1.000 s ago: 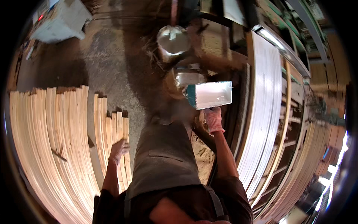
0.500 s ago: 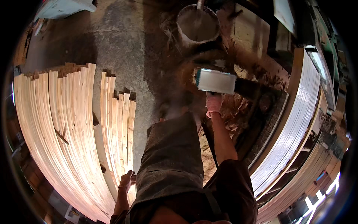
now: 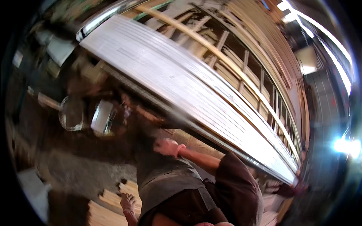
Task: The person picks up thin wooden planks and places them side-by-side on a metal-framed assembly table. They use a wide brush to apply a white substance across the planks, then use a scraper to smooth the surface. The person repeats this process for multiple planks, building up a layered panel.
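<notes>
My right hand (image 3: 167, 147), in a pink knitted glove, is in front of my grey apron (image 3: 166, 179). Motion smears its fingers, so their position is unclear. Away from that hand, to the upper left, is a rectangular box-like container (image 3: 101, 116) with a pale top; blur hides whether it rests on the floor. My left hand (image 3: 128, 202) is bare and low at my left side. Its fingers are apart and it holds nothing I can see. Just beside it lie the ends of light wooden strips (image 3: 110, 197).
A round bucket (image 3: 71, 126) stands left of the container. A long stack of whitish, shiny strips (image 3: 177, 84) runs diagonally across my right side. Behind it is a wooden frame (image 3: 222, 56) with slats. Bright light (image 3: 347, 146) glares at the far right.
My view has swung to the right, so the whitish stack now fills the middle. The container, earlier at my right hand, is now apart from it. That hand has drawn back toward my apron.
</notes>
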A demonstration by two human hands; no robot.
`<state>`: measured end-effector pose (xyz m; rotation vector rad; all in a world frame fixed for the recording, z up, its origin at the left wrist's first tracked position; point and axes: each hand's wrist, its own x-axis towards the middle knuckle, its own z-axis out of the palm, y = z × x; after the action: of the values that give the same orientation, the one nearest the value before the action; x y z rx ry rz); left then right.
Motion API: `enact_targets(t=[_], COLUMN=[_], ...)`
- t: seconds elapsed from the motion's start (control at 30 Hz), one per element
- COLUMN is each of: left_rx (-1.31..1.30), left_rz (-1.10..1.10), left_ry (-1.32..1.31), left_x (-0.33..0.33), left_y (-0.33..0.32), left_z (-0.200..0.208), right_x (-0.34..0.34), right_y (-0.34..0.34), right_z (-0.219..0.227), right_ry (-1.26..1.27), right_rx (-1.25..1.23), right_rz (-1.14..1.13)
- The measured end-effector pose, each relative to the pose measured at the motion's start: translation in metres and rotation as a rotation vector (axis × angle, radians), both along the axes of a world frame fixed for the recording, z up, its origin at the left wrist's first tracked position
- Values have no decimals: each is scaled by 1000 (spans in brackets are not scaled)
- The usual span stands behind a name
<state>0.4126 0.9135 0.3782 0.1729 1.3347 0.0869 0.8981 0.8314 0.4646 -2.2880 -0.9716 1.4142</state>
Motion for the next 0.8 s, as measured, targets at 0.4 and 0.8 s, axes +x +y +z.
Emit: enact_targets(t=[0.4, 0.8], left_rx=[268, 625], left_rz=[-457, -1183], left_ry=[-103, 268], left_x=[210, 295], left_y=[20, -124], left_z=[30, 70], right_x=[127, 493], right_y=[-237, -356], right_z=[236, 169], right_ry=[58, -930], right_rx=[341, -124], right_rz=[-448, -421])
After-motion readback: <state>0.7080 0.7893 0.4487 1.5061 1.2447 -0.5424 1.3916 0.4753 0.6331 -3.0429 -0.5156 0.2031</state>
